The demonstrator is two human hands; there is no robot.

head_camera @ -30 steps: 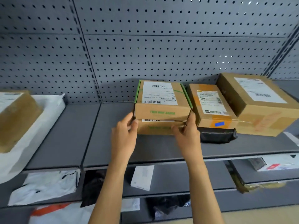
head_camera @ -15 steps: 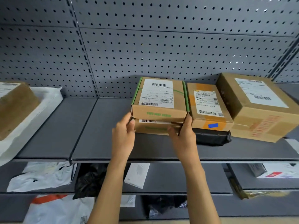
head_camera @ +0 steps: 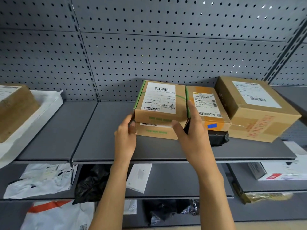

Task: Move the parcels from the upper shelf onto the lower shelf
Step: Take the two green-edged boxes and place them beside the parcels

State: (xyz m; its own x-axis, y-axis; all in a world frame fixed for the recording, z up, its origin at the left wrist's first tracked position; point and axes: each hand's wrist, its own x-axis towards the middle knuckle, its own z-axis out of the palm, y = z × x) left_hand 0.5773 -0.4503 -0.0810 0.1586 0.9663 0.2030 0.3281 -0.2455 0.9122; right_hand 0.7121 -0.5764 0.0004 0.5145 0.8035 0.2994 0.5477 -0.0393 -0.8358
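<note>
Two brown boxes with green print are stacked on the upper shelf point(head_camera: 103, 146). The top box point(head_camera: 160, 102) carries a white label, and the bottom box point(head_camera: 156, 132) shows under it. My left hand point(head_camera: 125, 138) holds the stack's left front corner. My right hand point(head_camera: 191, 130) grips its right side, fingers reaching up between the stack and the neighbouring box. The lower shelf point(head_camera: 174, 181) lies beneath.
Right of the stack, a taped box point(head_camera: 209, 110) rests on a black bag point(head_camera: 217, 138), beside a large brown box point(head_camera: 255, 107). Far left sits a brown parcel point(head_camera: 15, 110) on a white mailer. The lower shelves hold white mailers point(head_camera: 39, 181), a black bag point(head_camera: 91, 183) and an envelope point(head_camera: 139, 177).
My right hand has slid from the stack's front to its right side, fingers up between the boxes. The left hand stays at the left corner. The view has shifted slightly.
</note>
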